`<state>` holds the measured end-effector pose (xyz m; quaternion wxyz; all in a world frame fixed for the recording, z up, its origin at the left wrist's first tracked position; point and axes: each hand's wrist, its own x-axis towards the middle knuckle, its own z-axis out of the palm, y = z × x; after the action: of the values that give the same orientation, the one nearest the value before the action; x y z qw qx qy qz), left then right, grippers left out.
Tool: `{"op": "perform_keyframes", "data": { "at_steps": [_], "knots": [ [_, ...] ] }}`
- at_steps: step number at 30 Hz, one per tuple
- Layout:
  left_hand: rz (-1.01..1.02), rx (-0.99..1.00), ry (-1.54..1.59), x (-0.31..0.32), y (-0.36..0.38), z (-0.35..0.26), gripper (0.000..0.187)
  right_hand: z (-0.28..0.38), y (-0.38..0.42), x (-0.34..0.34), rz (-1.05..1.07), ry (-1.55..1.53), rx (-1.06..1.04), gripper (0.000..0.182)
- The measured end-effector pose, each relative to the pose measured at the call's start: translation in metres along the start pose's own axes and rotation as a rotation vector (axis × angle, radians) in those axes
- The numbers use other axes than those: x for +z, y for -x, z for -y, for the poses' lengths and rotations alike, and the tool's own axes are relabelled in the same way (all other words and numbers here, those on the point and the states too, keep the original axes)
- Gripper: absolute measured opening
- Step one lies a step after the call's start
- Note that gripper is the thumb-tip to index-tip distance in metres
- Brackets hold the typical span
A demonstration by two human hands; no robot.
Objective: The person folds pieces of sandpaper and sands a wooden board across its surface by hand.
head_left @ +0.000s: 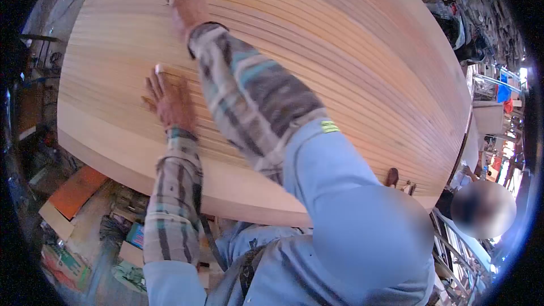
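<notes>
A broad, pale wooden panel point(340, 79) with many narrow parallel grooves lies before me. My left hand point(171, 103) rests on its left part, palm down, fingers stretched and spread; a light patch shows at one fingertip. Farther across the panel, my right hand point(190, 12) is closed with its fingers bent down against the wood. Motion blur and the back of the hand hide what it holds, if anything. Near the panel's front right corner lies a dark brown knob-shaped piece point(392, 177), beside a small metal-looking object point(408, 187).
An orange-topped cardboard box point(79, 192) and assorted clutter sit on the floor below the panel's left edge. Another person point(453, 204), partly seen, is at the right beyond the panel. Piled material point(476, 0) fills the upper right.
</notes>
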<state>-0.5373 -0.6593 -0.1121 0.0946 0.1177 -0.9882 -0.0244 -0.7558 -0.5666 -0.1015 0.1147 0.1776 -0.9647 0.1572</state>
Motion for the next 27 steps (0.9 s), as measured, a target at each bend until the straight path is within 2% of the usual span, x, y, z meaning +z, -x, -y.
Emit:
{"op": "perform_keyframes", "data": {
  "at_steps": [3,5,7,8,10,11,12,13,16,19,20,21,22,24,27],
  "knots": [
    [-0.066,0.017,0.129,-0.009,0.003,-0.01,0.059,-0.066,0.098,-0.085,-0.023,-0.293,0.01,0.02],
    [-0.066,-0.039,0.118,-0.011,0.0,-0.012,0.061,-0.147,0.178,-0.073,-0.196,-0.147,-0.091,0.017],
    [-0.073,-0.02,0.136,-0.005,-0.002,-0.007,0.061,-0.23,0.275,-0.12,-0.078,-0.714,-0.044,0.018],
    [-0.091,-0.008,0.152,-0.003,-0.002,-0.004,0.061,-0.245,0.324,-0.194,0.024,0.079,-0.12,0.017],
    [-0.073,-0.022,0.114,-0.003,-0.003,-0.006,0.06,-0.313,0.419,-0.248,-0.111,-0.031,0.216,0.013],
    [-0.064,-0.038,0.081,-0.004,-0.005,-0.006,0.06,-0.335,0.463,-0.282,-0.05,0.002,0.378,0.017],
    [-0.064,-0.036,0.078,-0.004,-0.006,-0.005,0.06,-0.388,0.526,-0.293,0.015,0.164,0.544,0.017],
    [-0.073,-0.03,0.07,-0.004,-0.005,-0.006,0.059,-0.391,0.541,-0.327,-0.013,0.161,0.572,0.014],
    [-0.083,-0.019,0.069,-0.001,-0.004,-0.004,0.059,-0.37,0.542,-0.33,0.003,0.028,0.651,0.014],
    [-0.079,-0.012,0.085,-0.003,-0.004,-0.001,0.059,-0.3,0.457,-0.261,0.115,-0.005,0.352,0.017],
    [-0.081,-0.016,0.103,-0.004,-0.005,-0.003,0.059,-0.251,0.399,-0.255,0.001,-0.04,0.067,0.011],
    [-0.079,-0.02,0.087,-0.006,-0.005,-0.002,0.059,-0.219,0.358,-0.242,0.036,-0.141,0.037,0.013],
    [-0.08,-0.021,0.073,-0.006,-0.005,-0.003,0.059,-0.204,0.326,-0.211,0.056,-0.166,0.128,0.017],
    [-0.081,-0.031,0.051,-0.009,-0.002,-0.005,0.059,-0.184,0.269,-0.171,-0.043,-0.205,-0.003,0.022],
    [-0.076,-0.039,0.074,-0.013,-0.004,-0.008,0.059,-0.182,0.284,-0.182,-0.139,-0.12,-0.001,0.019]
  ]
}}
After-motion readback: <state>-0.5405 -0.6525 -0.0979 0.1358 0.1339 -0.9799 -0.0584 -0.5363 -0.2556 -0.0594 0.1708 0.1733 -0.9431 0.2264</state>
